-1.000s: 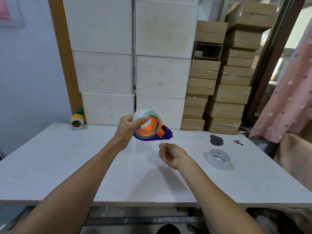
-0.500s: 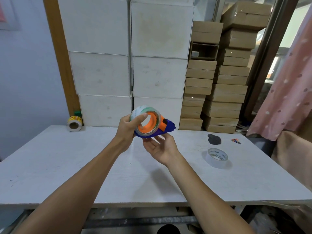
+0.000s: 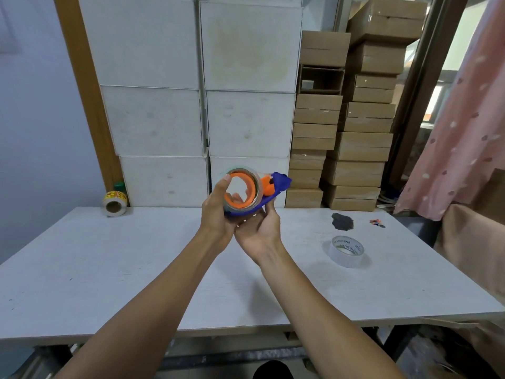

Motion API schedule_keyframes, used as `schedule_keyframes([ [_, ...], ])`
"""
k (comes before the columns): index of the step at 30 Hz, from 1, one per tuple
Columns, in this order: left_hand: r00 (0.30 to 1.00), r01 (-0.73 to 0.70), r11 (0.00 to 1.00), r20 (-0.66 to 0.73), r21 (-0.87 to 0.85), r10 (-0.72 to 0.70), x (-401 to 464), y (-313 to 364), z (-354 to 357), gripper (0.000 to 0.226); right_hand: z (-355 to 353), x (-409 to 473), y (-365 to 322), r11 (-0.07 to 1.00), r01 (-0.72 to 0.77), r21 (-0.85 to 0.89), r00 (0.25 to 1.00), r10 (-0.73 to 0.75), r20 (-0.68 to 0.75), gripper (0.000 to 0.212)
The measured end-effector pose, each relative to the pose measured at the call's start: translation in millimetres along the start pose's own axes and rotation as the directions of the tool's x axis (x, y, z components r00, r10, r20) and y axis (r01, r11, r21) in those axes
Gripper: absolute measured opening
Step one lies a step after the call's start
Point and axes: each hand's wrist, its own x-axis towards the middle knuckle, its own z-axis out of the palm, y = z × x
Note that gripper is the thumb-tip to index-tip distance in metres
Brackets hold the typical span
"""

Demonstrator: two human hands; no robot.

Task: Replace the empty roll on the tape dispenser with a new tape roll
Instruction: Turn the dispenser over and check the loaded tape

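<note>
I hold a blue and orange tape dispenser [image 3: 274, 187] up above the white table [image 3: 136, 269]. A clear tape roll [image 3: 258, 184] sits on its orange hub. My left hand [image 3: 218, 212] grips the roll from the left, thumb on its rim. My right hand [image 3: 259, 228] cups the dispenser's blue base from below, palm up. An empty-looking white roll core [image 3: 347, 251] printed "MADE IN CHINA" lies flat on the table to the right, apart from both hands.
A yellow-labelled roll [image 3: 114, 203] and a green-capped object [image 3: 119, 186] sit at the back left. White boxes [image 3: 246, 127] and stacked cardboard boxes [image 3: 355, 149] stand behind the table. A dark stain [image 3: 341, 221] and small bits [image 3: 376, 222] lie at right. Pink cloth [image 3: 464, 132] hangs at far right.
My right hand has risen from open over the table to under the dispenser and now holds its base. The dispenser has tilted so the hub faces me more squarely.
</note>
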Motion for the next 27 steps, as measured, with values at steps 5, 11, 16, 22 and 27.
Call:
schedule_keyframes([
  [5,0.996,0.091,0.996,-0.018,-0.022,-0.091,-3.2,-4.7,-2.4,0.038,-3.4,0.3,-9.3,0.99,0.069,-0.12,0.994,-0.078,-0.072,0.06],
  [11,0.979,0.155,0.971,-0.162,0.183,-0.126,3.4,-11.9,-6.4,0.069,-12.5,0.8,-18.5,0.952,0.058,-0.299,0.963,-0.132,-0.235,0.057],
  [16,0.965,0.246,0.944,-0.146,0.221,-0.217,-1.2,-13.0,-9.8,0.033,-15.2,10.7,-26.6,0.91,0.01,-0.415,0.927,-0.164,-0.338,0.053],
  [22,0.928,0.371,0.912,-0.048,0.176,-0.369,-1.5,-9.1,-31.0,0.036,-15.0,20.6,-40.2,0.919,-0.085,-0.386,0.908,-0.088,-0.409,0.05],
  [27,0.928,0.373,0.922,-0.062,0.104,-0.368,0.4,-3.9,-33.8,0.043,-10.1,16.6,-42.2,0.907,-0.068,-0.416,0.909,-0.116,-0.401,0.031],
])
